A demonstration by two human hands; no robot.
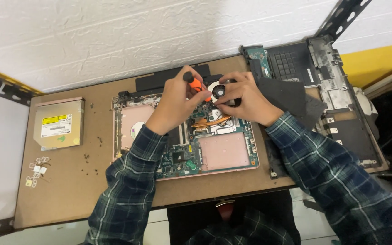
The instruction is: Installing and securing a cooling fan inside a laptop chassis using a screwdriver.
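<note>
An opened laptop base (225, 152) with a pink frame lies on the brown table, its green circuit board (182, 159) exposed. My left hand (175, 102) grips an orange-and-black screwdriver (195, 84), tip angled down toward the round black cooling fan (218, 90) at the far edge. My right hand (246, 97) rests on the fan and pinches it from the right. Copper heat pipes (212, 121) run just below both hands. Both sleeves are dark plaid.
A silver optical drive (59, 123) lies at the left. Small screws (91, 156) and white clips (37, 170) are scattered near it. A removed dark laptop cover (336, 86) sits at the right. A black bar (159, 79) lies behind the laptop, near the white wall.
</note>
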